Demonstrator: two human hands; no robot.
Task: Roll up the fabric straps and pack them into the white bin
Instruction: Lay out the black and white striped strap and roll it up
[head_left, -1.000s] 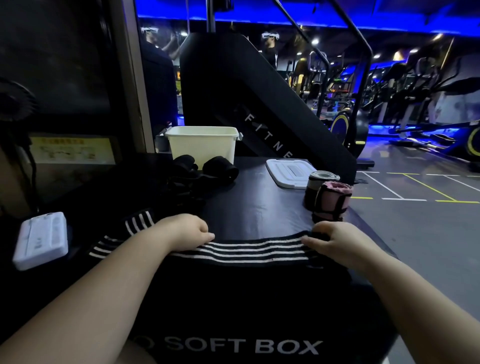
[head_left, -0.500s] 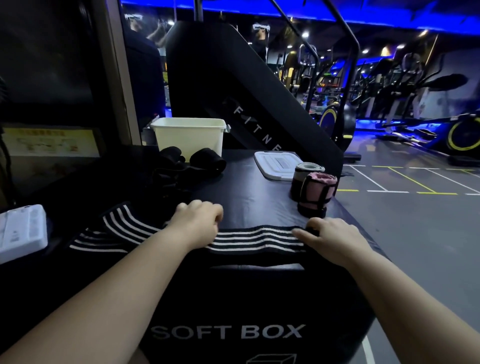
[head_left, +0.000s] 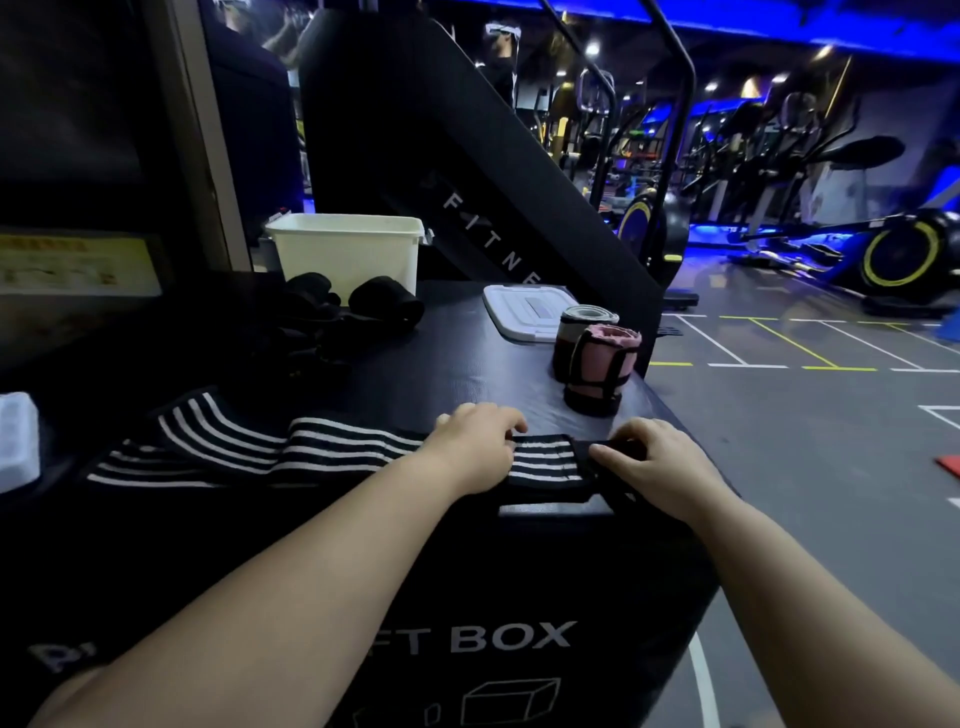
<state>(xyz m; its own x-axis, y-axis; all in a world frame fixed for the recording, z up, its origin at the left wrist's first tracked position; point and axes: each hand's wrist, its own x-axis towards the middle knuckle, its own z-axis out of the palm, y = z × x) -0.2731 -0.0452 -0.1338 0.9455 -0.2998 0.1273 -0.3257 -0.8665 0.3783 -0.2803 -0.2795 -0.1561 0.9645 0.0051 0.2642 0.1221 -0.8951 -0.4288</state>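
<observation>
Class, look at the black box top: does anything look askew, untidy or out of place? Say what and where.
The striped strap lies askew: its left stretch is bunched and doubled over itself, while the left hand and right hand hold its right end. Loose black straps sit heaped before the white bin.

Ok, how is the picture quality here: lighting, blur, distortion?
Head view: dim, blue-lit room; the soft box and the black straps sink into shadow, while the striped strap, left hand and right hand read sharp. Same head view: the wide-angle lens bows the edges.
</observation>
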